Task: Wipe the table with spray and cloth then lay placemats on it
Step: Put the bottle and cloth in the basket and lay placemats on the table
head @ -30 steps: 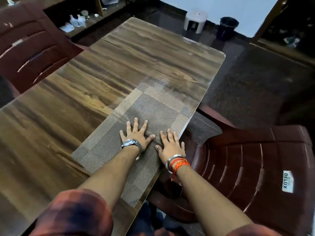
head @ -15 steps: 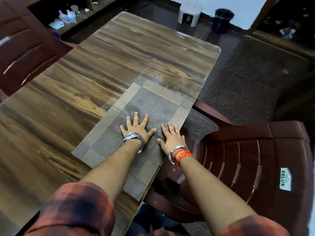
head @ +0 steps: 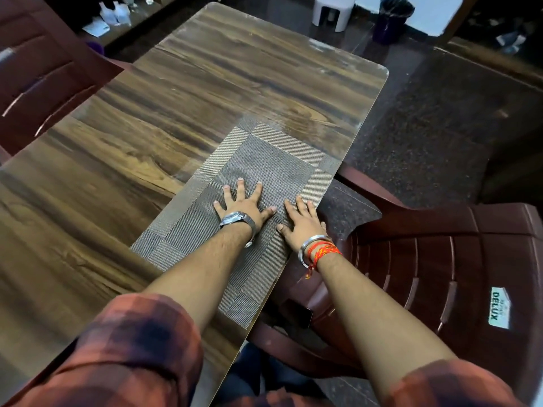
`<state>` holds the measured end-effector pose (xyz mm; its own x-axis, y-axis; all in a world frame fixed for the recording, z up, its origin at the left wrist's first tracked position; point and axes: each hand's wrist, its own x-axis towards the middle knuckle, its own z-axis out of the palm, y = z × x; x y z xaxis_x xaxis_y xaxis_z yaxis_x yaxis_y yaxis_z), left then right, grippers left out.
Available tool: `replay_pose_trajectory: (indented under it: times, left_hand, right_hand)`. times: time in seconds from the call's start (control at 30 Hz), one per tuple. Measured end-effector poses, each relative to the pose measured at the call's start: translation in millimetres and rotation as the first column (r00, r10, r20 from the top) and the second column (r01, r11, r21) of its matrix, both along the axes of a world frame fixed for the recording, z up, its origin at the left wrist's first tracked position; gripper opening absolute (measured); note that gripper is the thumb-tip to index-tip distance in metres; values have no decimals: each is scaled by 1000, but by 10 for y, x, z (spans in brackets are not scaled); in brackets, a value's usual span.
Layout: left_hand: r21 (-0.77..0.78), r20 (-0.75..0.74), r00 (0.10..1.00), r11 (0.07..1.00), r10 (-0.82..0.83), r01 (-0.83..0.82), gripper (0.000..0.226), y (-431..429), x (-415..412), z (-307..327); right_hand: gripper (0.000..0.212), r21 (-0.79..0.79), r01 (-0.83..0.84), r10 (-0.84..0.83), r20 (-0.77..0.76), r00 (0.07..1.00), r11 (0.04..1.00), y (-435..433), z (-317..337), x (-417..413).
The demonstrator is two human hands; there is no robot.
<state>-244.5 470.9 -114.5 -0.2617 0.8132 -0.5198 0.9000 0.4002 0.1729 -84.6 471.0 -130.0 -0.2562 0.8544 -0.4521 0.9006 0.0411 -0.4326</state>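
Note:
A grey woven placemat point(head: 273, 165) with lighter border bands lies flat along the right edge of the wooden table point(head: 164, 118). My left hand point(head: 242, 205), with a metal watch on the wrist, presses flat on the mat's middle with fingers spread. My right hand point(head: 302, 221), wearing a steel bangle and orange thread, lies flat beside it on the mat's right side near the table edge. Neither hand holds anything. No spray bottle or cloth shows on the table.
A maroon plastic chair point(head: 440, 259) stands close against the table's right edge, a dark phone point(head: 298, 312) on its seat. Another maroon chair point(head: 44, 77) stands at the far left. A white stool point(head: 333, 10) and a dark bin point(head: 392, 19) are on the floor beyond.
Both hands stay flat on the placemat in nearly the same spot. The view has shifted slightly, and the right hand sits a little nearer the mat's edge.

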Motion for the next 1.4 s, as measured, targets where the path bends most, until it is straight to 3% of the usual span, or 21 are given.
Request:
replay_pose_trajectory:
  times: [1.03,1.13,1.27,1.4]
  left_hand:
    - [5,1,1000,1000,23,-23,82,185,68,-31]
    - [14,-20,1000,1000,7,-7,83,174,49,25]
    - [146,-79,997,989,-25,36,82,52,-46,105]
    - [245,-130,991,970,22,11,76,-244,-207,181]
  right_hand:
    - [69,14,-5,5,-14,1000,1000,160,-20,72]
    - [73,136,20,-20,-3,1000,990,115,72,84]
    - [71,357,117,-115,-29,993,927,13,191,72]
    - [70,435,55,-46,-31,998,899,-99,260,-113]
